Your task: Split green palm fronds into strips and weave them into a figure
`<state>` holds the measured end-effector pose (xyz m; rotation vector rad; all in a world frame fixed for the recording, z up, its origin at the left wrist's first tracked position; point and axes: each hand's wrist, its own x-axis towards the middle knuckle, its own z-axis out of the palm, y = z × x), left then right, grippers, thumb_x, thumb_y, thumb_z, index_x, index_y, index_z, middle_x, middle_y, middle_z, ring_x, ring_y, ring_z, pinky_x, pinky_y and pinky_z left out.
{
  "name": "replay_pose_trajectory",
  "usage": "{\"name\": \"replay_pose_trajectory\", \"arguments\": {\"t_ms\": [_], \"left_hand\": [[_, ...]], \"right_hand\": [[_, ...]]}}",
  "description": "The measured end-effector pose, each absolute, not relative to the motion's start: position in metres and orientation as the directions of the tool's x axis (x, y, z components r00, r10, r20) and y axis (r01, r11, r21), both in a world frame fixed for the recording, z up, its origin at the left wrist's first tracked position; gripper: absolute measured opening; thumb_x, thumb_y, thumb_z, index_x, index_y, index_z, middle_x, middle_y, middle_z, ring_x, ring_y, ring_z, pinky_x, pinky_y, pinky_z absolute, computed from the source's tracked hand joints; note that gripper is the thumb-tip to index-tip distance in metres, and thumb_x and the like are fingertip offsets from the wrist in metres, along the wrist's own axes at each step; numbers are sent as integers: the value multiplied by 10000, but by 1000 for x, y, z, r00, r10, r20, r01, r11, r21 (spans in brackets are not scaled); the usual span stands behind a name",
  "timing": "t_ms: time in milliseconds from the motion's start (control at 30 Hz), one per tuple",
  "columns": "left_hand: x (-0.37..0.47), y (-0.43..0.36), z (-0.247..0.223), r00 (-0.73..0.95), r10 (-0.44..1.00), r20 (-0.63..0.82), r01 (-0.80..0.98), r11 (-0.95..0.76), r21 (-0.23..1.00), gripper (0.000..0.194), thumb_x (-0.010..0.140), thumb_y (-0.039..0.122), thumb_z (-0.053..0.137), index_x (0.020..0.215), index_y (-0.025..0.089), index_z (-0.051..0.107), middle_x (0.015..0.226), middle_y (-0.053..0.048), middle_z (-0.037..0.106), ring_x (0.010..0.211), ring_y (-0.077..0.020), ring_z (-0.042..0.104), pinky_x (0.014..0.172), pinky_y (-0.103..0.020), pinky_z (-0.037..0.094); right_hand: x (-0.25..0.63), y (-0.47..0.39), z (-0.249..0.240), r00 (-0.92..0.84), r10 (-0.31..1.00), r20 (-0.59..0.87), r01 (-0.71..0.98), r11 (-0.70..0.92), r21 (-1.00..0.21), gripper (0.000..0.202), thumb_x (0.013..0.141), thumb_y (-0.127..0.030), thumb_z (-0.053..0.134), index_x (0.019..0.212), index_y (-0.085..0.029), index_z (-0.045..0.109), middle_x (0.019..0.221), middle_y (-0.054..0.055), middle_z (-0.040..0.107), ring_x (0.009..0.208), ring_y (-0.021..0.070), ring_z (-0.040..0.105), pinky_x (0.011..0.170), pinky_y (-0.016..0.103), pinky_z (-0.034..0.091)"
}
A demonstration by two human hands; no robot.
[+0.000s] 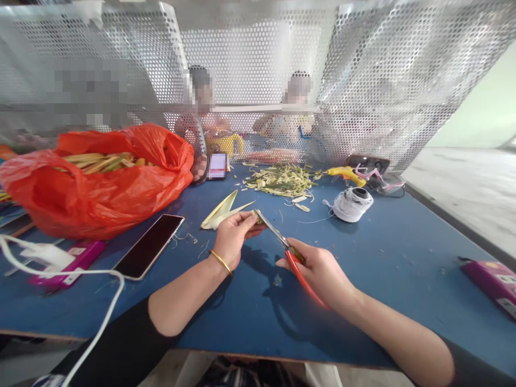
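My left hand [234, 236], with a gold bangle at the wrist, pinches a small greenish leafy piece [258, 217] between thumb and fingers. My right hand [322, 269] is closed round the red handles of a pair of scissors [296, 266]. The metal blades reach up and left, their tips at the greenish piece; whether they touch it I cannot tell. Just behind my left hand lie pale green husk-like leaves [226, 212] on the blue table [387, 301]. Farther back is a heap of cut leaf scraps [282, 180].
At left stands a red plastic bag [100, 201] of leaf strips, near a phone [150, 246] and a white cable [119, 290]. To the right are a white thread spool [353, 205], a yellow glue gun [347, 174] and a purple box [489, 282]. A perforated screen [258, 59] borders the back, people behind it.
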<state>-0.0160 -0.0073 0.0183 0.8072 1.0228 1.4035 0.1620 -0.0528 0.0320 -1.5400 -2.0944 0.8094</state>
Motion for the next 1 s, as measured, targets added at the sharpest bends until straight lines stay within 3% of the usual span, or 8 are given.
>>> {"name": "replay_pose_trajectory", "arguments": {"t_ms": [467,667,833,1000], "left_hand": [[-15,-6,17,-87,990,-111,-406,67,911,231,556,293,834,679,156,695,672,-22,717,603,-155,667,645,-275,529],[-16,-6,18,-76,991,-108,-389,70,919,222,575,285,829,692,156,692,685,-25,717,612,-158,670,663,-286,533],[-15,-8,18,-52,993,-108,-350,84,933,237,580,293,827,718,152,696,703,-42,723,643,-173,682,655,-288,534],[-16,-7,17,-64,991,-119,-345,90,934,274,558,318,837,722,153,692,675,-26,714,627,-162,673,654,-282,530]], "right_hand": [[163,-52,33,-282,959,-32,756,201,-623,387,831,-585,484,690,-229,430,549,-54,428,540,117,310,530,231,288],[163,-52,32,-284,959,-21,745,207,-634,378,830,-586,493,704,-230,472,538,-53,429,521,117,313,518,233,290],[165,-50,30,-282,959,18,739,229,-634,397,833,-598,484,861,-221,607,552,-46,464,513,123,352,511,242,308],[172,-46,33,-235,972,4,708,174,-684,460,804,-602,510,1014,-207,616,594,-41,502,534,130,409,519,246,328]]}}
